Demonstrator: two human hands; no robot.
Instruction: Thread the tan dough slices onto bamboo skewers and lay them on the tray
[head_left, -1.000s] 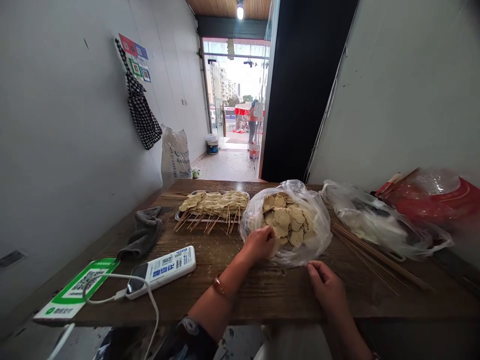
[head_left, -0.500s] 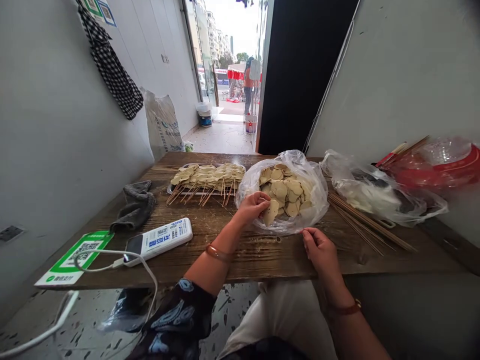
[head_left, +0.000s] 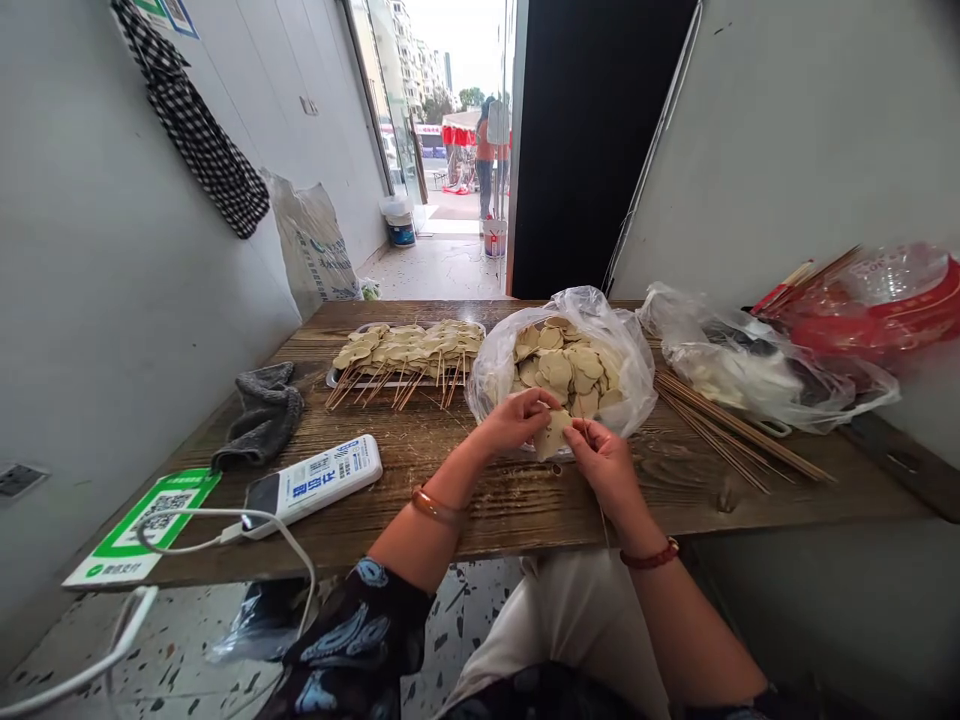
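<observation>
My left hand [head_left: 521,418] pinches a flat, pale beige round slice [head_left: 553,437] with small dark marks, over the front of a clear plastic bag [head_left: 489,355]. Closed fingers of my right hand [head_left: 606,465] meet the slice's right edge. A thin wooden skewer [head_left: 604,525] runs through that hand, its lower end showing beneath the palm; I cannot tell whether its tip is in the slice. Many similar loose slices [head_left: 562,358] fill the open bag. To its left, skewered slices [head_left: 409,350] lie in rows on a metal tray [head_left: 331,379], their sticks pointing toward me.
Bare skewers [head_left: 739,435] lie right of the bag, by another plastic bag [head_left: 780,375] and a red bag [head_left: 862,325]. Leftward are a grey cloth [head_left: 259,410], a white power bank [head_left: 330,478] with a cable, and a green QR card [head_left: 142,530]. A person [head_left: 485,155] stands outside the doorway.
My right hand has moved up and left from the table edge to meet the slice. My left hand has shifted slightly right with the slice. The view has shifted a little.
</observation>
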